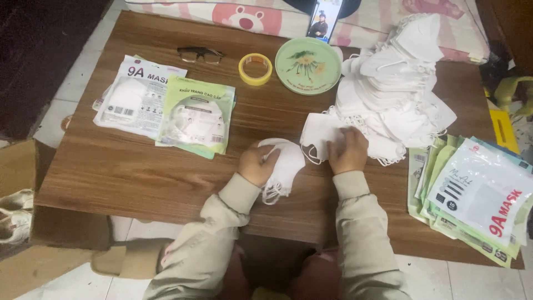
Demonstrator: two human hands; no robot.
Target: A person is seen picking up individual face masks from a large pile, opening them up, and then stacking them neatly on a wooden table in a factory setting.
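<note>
At the near edge of the wooden table (pixel 139 166), the left hand (pixel 257 162) curls closed around a small stack of folded white masks (pixel 286 164), while the right hand (pixel 348 150) lies flat with fingers spread, pressing on a single white mask (pixel 321 133) just beside that stack. Right of the hands rises a big heap of loose white masks (pixel 397 83), with empty mask pouches (pixel 477 194) fanned out at the table's right end. Farther back lie filled mask packets (pixel 166 105), a pair of glasses (pixel 200 54), a yellow tape roll (pixel 255 69) and a green plate (pixel 308 65).
</note>
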